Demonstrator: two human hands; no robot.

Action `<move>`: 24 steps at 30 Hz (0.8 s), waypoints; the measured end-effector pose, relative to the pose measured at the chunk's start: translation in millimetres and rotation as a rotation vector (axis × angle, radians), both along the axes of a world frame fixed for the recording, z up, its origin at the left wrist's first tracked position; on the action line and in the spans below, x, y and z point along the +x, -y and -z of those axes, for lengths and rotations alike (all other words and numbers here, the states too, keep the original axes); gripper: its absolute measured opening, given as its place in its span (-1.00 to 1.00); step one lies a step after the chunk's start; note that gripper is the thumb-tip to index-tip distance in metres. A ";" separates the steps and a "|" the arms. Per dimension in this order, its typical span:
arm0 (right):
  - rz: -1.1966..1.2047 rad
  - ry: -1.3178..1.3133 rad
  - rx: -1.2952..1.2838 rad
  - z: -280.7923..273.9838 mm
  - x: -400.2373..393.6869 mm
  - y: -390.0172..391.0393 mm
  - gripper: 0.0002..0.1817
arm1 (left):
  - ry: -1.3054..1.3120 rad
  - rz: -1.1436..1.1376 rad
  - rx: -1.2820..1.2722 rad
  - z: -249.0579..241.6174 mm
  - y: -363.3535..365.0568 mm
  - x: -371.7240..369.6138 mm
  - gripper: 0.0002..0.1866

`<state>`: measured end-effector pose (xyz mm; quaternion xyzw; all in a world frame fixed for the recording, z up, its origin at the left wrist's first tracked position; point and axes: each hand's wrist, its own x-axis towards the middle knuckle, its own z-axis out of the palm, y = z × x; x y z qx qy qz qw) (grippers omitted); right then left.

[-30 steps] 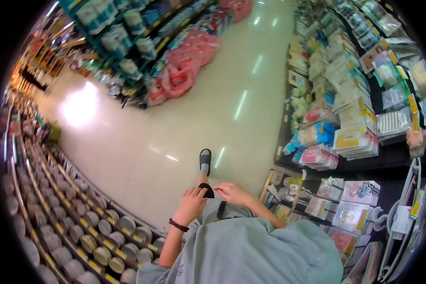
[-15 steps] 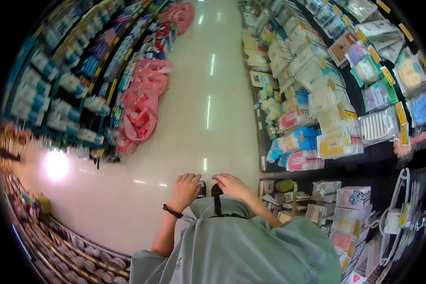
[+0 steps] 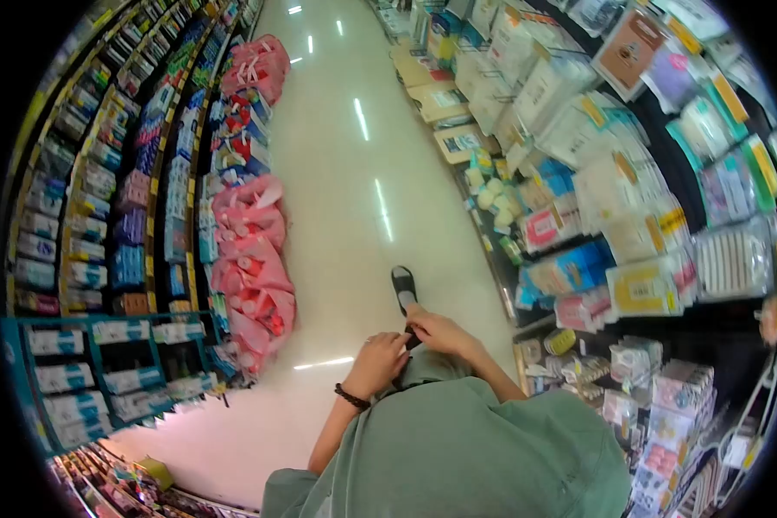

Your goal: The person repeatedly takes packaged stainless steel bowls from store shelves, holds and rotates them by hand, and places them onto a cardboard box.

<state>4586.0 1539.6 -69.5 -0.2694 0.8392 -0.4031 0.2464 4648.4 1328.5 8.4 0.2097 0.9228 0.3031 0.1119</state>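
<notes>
My left hand [image 3: 378, 363], with a dark bead bracelet [image 3: 351, 397] at its wrist, is in front of my waist, its fingers loosely stretched toward the right hand. My right hand [image 3: 443, 333] is close beside it, with fingers bent together at a narrow black strap [image 3: 413, 340] between the two hands. The strap is partly covered, so the exact grip is hard to see. Below the hands hangs my green top [image 3: 483, 440]. One foot in a dark open-toed shoe [image 3: 403, 283] shows ahead on the floor; the other foot is hidden.
A pale shiny aisle floor [image 3: 341, 216] runs forward. Pink bags [image 3: 255, 285] line its left edge beside shelves of boxed goods [image 3: 134, 216]. On the right, packaged goods [image 3: 570, 203] hang from a rack, with small items [image 3: 578, 367] lower down near my right arm.
My hands have come together from spread, apart positions. One foot has stepped forward. The view has turned, and the pink bags and left shelves show nearer.
</notes>
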 end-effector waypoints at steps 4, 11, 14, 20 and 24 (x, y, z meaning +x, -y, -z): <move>0.088 0.003 -0.089 -34.6 -128.2 28.1 -0.72 | 0.016 0.029 -0.044 -22.2 13.1 -120.2 -0.59; 0.173 0.180 -0.356 -89.2 -296.3 69.2 -0.67 | -0.066 -0.165 -0.123 -35.6 59.2 -290.4 -0.59; 0.198 0.146 -0.412 -101.7 -344.3 86.2 -0.68 | -0.023 -0.220 -0.085 -23.7 77.7 -338.8 -0.59; 0.188 0.261 -0.468 -83.2 -438.8 100.5 -0.68 | 0.107 -0.183 -0.083 29.2 125.7 -447.3 -0.60; 0.190 0.228 -0.341 -66.6 -530.1 101.0 -0.69 | 0.109 -0.176 -0.084 54.5 146.7 -554.7 -0.60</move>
